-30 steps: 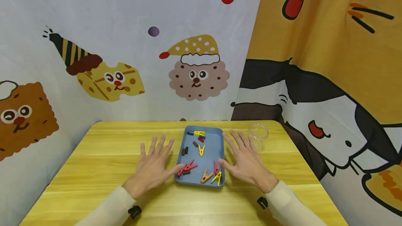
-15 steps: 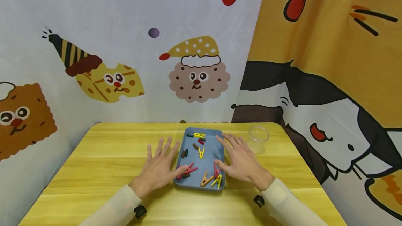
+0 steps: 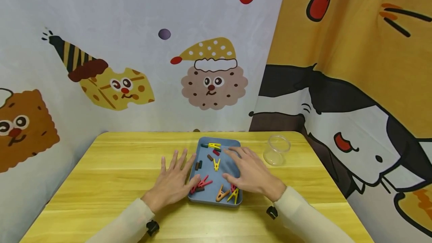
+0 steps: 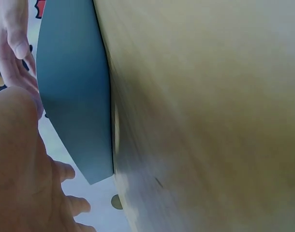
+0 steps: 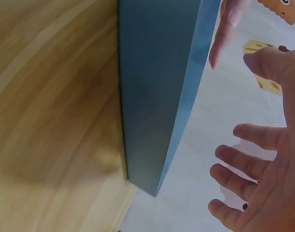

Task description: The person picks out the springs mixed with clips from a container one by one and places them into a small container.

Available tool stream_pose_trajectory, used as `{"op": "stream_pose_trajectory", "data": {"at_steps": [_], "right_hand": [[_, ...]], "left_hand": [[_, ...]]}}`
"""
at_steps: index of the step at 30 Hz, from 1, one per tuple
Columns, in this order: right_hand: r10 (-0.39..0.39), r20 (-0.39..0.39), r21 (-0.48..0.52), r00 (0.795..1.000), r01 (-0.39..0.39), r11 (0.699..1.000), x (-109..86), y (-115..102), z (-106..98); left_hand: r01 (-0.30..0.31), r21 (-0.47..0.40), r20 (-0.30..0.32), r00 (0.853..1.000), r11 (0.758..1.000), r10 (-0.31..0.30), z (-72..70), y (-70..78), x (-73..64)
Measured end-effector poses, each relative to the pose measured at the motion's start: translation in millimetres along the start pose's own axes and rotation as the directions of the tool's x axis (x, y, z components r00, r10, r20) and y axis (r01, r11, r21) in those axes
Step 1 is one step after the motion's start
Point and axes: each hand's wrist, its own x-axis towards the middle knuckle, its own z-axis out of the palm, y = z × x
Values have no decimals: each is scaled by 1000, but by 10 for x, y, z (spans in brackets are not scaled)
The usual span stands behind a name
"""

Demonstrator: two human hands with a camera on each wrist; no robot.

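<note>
A blue-grey tray point(image 3: 210, 195) lies on the table holding several clothespins, among them a yellow clothespin point(image 3: 216, 165), an orange clothespin point(image 3: 221, 193) and a red clothespin point(image 3: 204, 182). Small dark cylinders are scattered among them, one being a brown piece point(image 3: 210, 157). My left hand point(image 3: 172, 183) spreads its fingers by the tray's left side, its thumb near the red clothespins. Over the tray's right part hovers my right hand point(image 3: 251, 171), fingers slightly bent and holding nothing; it hides part of the lower-right clothespins. Both wrist views show the tray's outer wall point(image 4: 75, 87).
A clear round container point(image 3: 276, 151) stands to the right of the tray. Yellow wood-grain table point(image 3: 118, 168) surrounds the tray, and a cartoon-printed cloth point(image 3: 135, 18) hangs behind it.
My right hand has moved left over the tray, its fingers bending a little. My left hand has shifted slightly right, closer to the tray. The clothespins have stayed put.
</note>
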Motion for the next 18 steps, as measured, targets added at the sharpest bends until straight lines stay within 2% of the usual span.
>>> {"op": "stream_pose_trajectory", "data": {"at_steps": [3,9,18], "right_hand": [[-14,19,1,1000,14,1000,31,-46,-5],[-98,46,-14,994,99,995,122,-138,-2],[-227,138,-54,964,236,970,234,-203,31]], "left_hand": [[-3,-8,-4,1000,1000,3,14,8,4],[-5,-1,-5,1000,1000,5,32,-2,3],[-14,14,-2,1000,1000,15,33,3,-5]]}}
